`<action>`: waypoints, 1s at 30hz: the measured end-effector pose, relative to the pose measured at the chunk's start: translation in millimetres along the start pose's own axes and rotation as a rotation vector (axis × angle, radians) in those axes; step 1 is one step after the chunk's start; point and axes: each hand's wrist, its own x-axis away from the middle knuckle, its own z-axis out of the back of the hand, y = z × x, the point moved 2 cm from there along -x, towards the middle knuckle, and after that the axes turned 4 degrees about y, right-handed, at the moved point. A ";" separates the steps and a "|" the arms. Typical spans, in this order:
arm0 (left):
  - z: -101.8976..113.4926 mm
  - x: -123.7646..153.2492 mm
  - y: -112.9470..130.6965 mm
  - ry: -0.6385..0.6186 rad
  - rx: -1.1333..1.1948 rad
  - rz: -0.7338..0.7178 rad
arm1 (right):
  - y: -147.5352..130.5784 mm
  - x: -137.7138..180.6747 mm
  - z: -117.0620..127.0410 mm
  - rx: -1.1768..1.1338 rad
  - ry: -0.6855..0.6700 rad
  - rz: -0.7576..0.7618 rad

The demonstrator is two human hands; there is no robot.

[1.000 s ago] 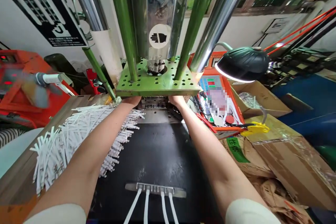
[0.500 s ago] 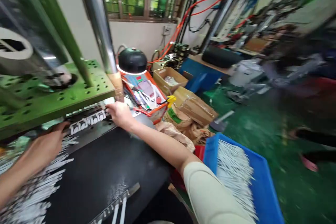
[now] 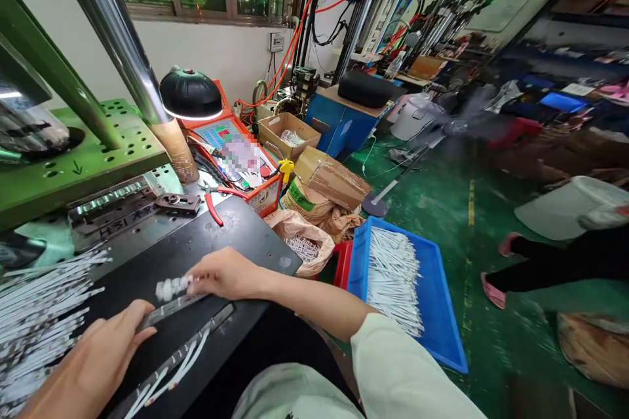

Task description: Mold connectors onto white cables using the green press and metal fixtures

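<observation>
Over the black tabletop I hold a narrow metal bar (image 3: pixel 171 307) with a row of small white plastic pieces (image 3: pixel 171 288) along its upper side. My left hand (image 3: pixel 101 347) pinches the bar's left end between thumb and fingers. My right hand (image 3: pixel 226 273) is closed at the other end, its fingertips against the white pieces; whether they grip bar, pieces or both is hard to see. Nearer my body lies a second metal bar (image 3: pixel 179 357) with several white cables set in it. To the left, a heap of white cables (image 3: pixel 44 321) spreads beside my left hand.
A green press plate (image 3: pixel 98 137) and steel column (image 3: pixel 105 33) stand at the left. Red-handled pliers (image 3: pixel 213 209) lie behind my right hand. A black lamp (image 3: pixel 190 93) overhangs an orange control box (image 3: pixel 265 200). A blue crate (image 3: pixel 442 301) of white cables sits at right; a person's legs (image 3: pixel 550 255) are beyond.
Both hands have come back from under the press plate to the near tabletop, bringing the white pieces with them. The view has swung to the right.
</observation>
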 end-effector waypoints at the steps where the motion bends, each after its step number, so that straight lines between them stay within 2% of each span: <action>1: 1.5 0.5 2.0 -0.042 0.010 0.003 | 4.9 -1.0 4.7 0.014 0.112 -0.106; 4: -3.0 7.5 2.5 -0.139 0.017 0.042 | 28.5 20.4 40.2 0.126 0.454 -0.424; 7: -12.5 17.2 9.5 -0.060 0.033 0.051 | 51.0 72.3 85.6 0.274 0.578 -0.562; 10: -10.2 25.6 26.2 -0.006 0.041 0.100 | 65.5 117.7 115.3 0.360 0.489 -0.613; 13: 11.9 31.7 35.8 -0.083 0.049 0.176 | 70.9 126.7 115.5 0.392 0.425 -0.538; 14: 21.0 34.9 37.0 -0.145 0.043 0.220 | 66.6 121.9 107.5 0.459 0.412 -0.410; 17: 42.3 50.6 46.5 -0.314 0.039 0.283 | 34.5 100.6 60.3 0.412 0.161 0.057; 19: 43.6 64.2 57.3 -0.381 0.028 0.298 | 6.0 88.5 25.0 0.381 -0.020 0.292; 20: 40.0 70.6 62.2 -0.399 0.002 0.311 | -5.5 83.3 10.8 0.411 -0.070 0.362; 22: 29.1 79.4 69.1 -0.398 -0.106 0.336 | -18.9 74.0 -6.0 0.493 -0.110 0.435; 25: 23.5 74.2 69.5 -0.344 -0.231 0.353 | -17.3 55.1 -0.6 0.530 -0.097 0.496; 28: 45.0 40.9 49.3 -0.279 -0.187 0.391 | 0.2 8.8 21.2 0.505 -0.075 0.482; 30: 65.7 4.7 22.1 -0.207 -0.161 0.419 | 17.6 -41.3 29.4 0.478 -0.078 0.374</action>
